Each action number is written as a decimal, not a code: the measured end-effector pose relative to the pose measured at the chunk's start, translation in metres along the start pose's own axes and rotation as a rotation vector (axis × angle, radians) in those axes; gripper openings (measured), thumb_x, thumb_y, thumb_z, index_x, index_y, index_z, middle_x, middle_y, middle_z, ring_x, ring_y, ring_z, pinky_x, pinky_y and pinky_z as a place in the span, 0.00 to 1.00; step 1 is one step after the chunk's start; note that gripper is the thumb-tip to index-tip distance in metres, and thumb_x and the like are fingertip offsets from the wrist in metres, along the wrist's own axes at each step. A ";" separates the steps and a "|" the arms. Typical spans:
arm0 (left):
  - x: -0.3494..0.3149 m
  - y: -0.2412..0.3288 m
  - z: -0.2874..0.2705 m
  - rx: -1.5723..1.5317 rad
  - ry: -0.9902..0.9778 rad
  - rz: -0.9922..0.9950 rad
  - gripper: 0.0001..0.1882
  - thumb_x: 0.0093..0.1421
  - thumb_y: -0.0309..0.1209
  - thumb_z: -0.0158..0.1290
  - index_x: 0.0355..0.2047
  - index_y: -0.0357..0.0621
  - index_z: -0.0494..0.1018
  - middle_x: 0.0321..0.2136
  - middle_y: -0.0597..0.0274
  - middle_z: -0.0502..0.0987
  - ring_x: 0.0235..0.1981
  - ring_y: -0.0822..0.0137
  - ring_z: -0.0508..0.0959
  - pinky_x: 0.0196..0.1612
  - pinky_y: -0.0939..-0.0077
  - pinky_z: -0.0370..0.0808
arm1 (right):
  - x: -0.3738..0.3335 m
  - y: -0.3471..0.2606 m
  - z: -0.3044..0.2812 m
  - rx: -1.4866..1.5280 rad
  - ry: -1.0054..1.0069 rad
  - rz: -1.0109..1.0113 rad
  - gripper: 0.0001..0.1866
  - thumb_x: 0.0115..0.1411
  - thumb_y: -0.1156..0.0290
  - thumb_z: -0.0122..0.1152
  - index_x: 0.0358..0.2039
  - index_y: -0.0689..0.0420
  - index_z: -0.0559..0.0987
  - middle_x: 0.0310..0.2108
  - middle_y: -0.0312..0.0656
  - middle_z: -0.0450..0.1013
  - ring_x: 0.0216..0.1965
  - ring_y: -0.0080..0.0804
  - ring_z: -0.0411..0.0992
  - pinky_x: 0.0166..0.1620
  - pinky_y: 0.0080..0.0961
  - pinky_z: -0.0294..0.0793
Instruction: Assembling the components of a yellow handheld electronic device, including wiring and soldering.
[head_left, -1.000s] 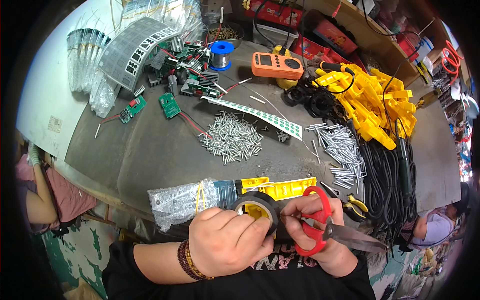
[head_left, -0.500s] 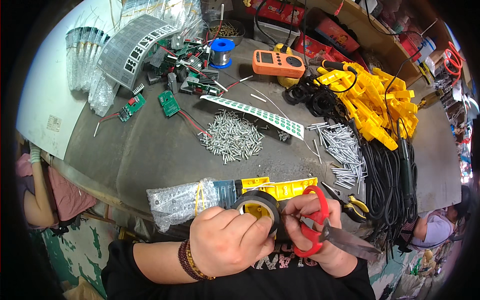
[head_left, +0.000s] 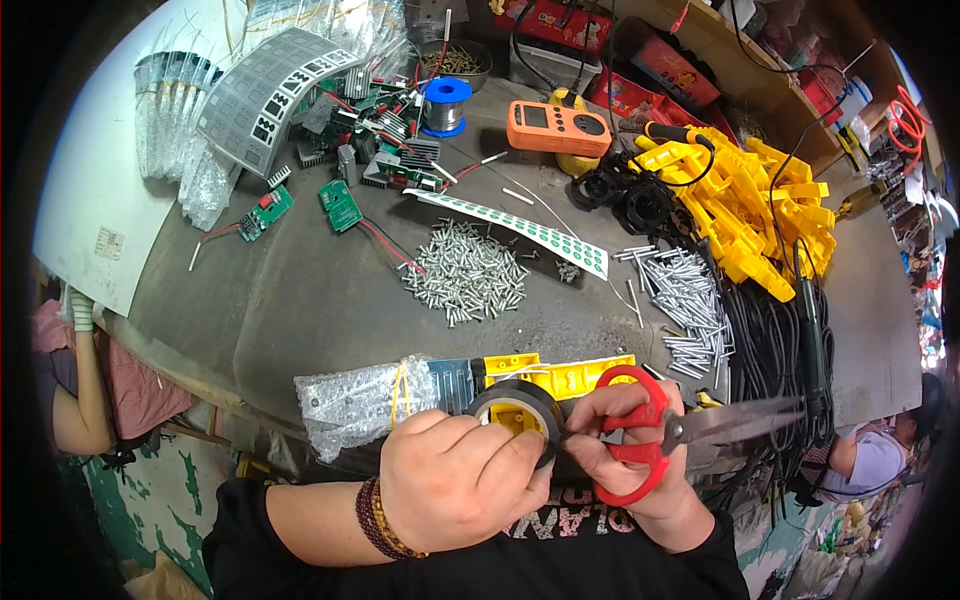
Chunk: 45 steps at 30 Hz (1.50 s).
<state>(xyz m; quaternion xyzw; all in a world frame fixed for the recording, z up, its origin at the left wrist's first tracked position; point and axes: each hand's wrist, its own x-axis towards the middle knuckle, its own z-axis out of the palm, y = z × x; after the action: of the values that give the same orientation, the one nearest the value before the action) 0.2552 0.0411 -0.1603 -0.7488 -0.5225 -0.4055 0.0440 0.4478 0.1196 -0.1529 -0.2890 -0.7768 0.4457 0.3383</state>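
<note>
Down at the near edge of the bench (head_left: 300, 310), we've got our left hand (head_left: 460, 475) curled tight, gripping the near side of a black tape roll (head_left: 530, 394) that pokes up just past the knuckles. Our right hand (head_left: 674, 500) is hooked through red scissors (head_left: 655, 415), blades off to the right, fingertips right beside the roll's right edge; can't tell if they're pinching any tape. Yellow casing (head_left: 590, 376) shows behind the roll and through its hole, bubble-wrapped pack (head_left: 345, 405) to the left.
</note>
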 end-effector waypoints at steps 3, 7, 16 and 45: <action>0.003 -0.002 -0.004 -0.053 -0.024 -0.002 0.18 0.36 0.31 0.67 0.30 0.45 0.77 0.21 0.69 0.74 0.19 0.69 0.73 0.23 0.74 0.63 | -0.002 0.007 0.000 0.144 -0.024 0.026 0.20 0.52 0.84 0.67 0.38 0.58 0.64 0.31 0.45 0.75 0.28 0.24 0.71 0.33 0.23 0.71; 0.003 -0.004 -0.004 -0.079 -0.051 0.013 0.19 0.39 0.32 0.67 0.33 0.44 0.76 0.22 0.68 0.74 0.20 0.66 0.72 0.24 0.72 0.61 | 0.000 0.005 0.001 0.374 0.003 0.125 0.16 0.54 0.84 0.66 0.34 0.60 0.66 0.29 0.43 0.74 0.28 0.22 0.68 0.33 0.23 0.70; -0.001 -0.001 -0.007 -0.148 -0.023 -0.073 0.18 0.41 0.33 0.68 0.32 0.43 0.76 0.22 0.64 0.76 0.19 0.63 0.76 0.24 0.71 0.66 | -0.004 0.002 -0.002 0.304 -0.085 0.023 0.22 0.53 0.86 0.66 0.40 0.57 0.63 0.33 0.44 0.74 0.29 0.22 0.68 0.35 0.23 0.70; -0.004 -0.011 -0.009 -0.793 -0.224 -0.075 0.28 0.47 0.39 0.70 0.43 0.40 0.71 0.40 0.58 0.77 0.42 0.55 0.79 0.47 0.59 0.75 | -0.002 -0.030 -0.003 0.638 0.049 0.248 0.23 0.51 0.84 0.70 0.36 0.56 0.63 0.30 0.45 0.74 0.33 0.28 0.73 0.38 0.25 0.72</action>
<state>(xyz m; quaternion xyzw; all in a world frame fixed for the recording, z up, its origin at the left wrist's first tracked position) 0.2402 0.0384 -0.1607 -0.7276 -0.3543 -0.4927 -0.3199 0.4468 0.1061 -0.1254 -0.2715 -0.5487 0.6969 0.3735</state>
